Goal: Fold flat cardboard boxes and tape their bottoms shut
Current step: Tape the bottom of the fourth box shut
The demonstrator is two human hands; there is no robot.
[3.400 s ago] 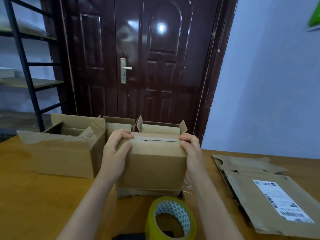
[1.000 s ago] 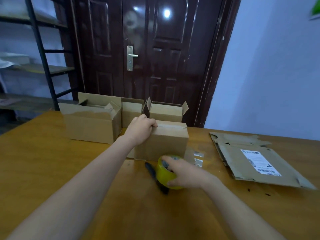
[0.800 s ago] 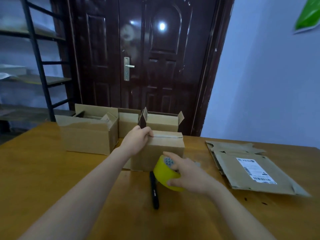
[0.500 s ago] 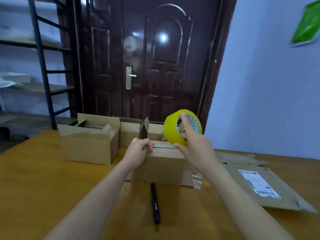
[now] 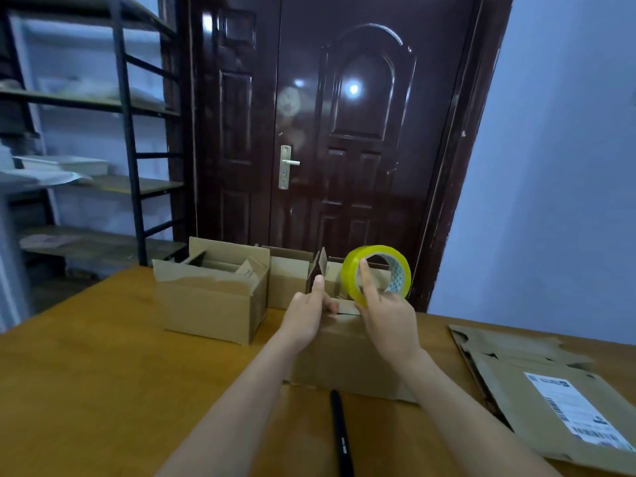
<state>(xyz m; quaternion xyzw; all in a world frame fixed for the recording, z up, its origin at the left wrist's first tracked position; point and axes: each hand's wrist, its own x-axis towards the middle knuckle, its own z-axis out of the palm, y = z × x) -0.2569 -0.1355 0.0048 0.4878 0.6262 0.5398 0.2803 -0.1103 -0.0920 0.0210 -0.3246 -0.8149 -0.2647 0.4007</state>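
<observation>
- Work piece: a folded cardboard box [image 5: 347,356] stands on the wooden table [image 5: 86,373] with its closed bottom flaps facing up; the seam between the flaps runs across the top face.
- Left hand [image 5: 306,316]: rests on the left end of the top face with the thumb raised. It appears to hold the flaps down or pinch a tape end at the seam; which of the two cannot be determined.
- Right hand [image 5: 389,318]: grips the yellow tape roll [image 5: 377,273], forefinger inside the core, roll held upright just above the right part of the seam.
- Step in hand, as judged: start a strip of tape along the seam.
- Risk 1: if the left hand eases off, the flaps may spring up and the seam may open under the tape.
- Risk 2: a strip laid off the seam line would catch only one flap, leaving the bottom weak.
- Risk 3: slack tape may fold onto itself or wrinkle; keep tension between roll and box.
- Risk 4: pulling the roll may drag the light box toward the black pen-shaped tool [image 5: 340,438] lying near its front edge.
- Nearby: open assembled boxes [image 5: 213,304] behind left; flat cardboard stock [image 5: 537,383] to the right.
</observation>
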